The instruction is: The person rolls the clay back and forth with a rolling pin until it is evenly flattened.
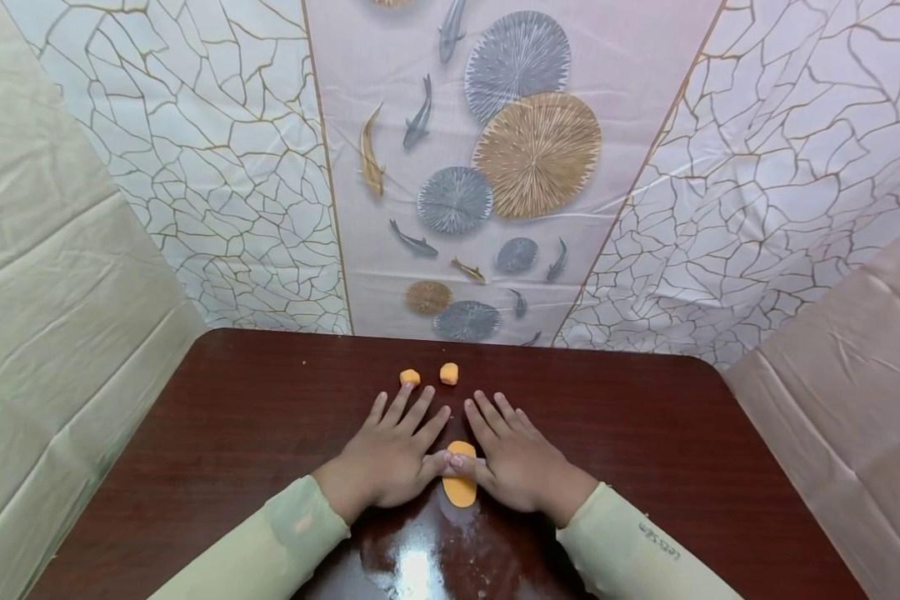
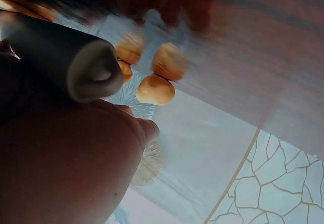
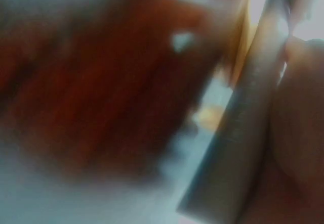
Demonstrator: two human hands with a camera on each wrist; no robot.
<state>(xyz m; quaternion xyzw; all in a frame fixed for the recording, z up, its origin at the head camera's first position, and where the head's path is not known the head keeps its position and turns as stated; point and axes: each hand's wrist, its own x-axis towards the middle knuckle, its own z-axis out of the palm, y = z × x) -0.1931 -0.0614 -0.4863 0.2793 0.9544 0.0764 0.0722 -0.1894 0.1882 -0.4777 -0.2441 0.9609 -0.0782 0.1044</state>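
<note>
A flattened oval of orange modelling clay (image 1: 461, 493) lies on the table in the head view, its long side pointing away from me. My left hand (image 1: 390, 454) is spread with straight fingers, and its thumb rests on the oval from the left. From the right, the thumb of my right hand (image 1: 521, 462) lies across the oval too, the two thumb tips meeting over it. Two small orange clay lumps sit farther back, a left lump (image 1: 410, 377) by my left fingertips and a right lump (image 1: 449, 374). The right wrist view is badly blurred.
The dark red-brown glossy table (image 1: 255, 417) ends at a back wall of patterned cloth (image 1: 450, 108). Beige cloth (image 1: 52, 317) hangs at the left side, with more cloth (image 1: 855, 400) at the right. A dark cylinder (image 2: 61, 52) blocks part of the left wrist view.
</note>
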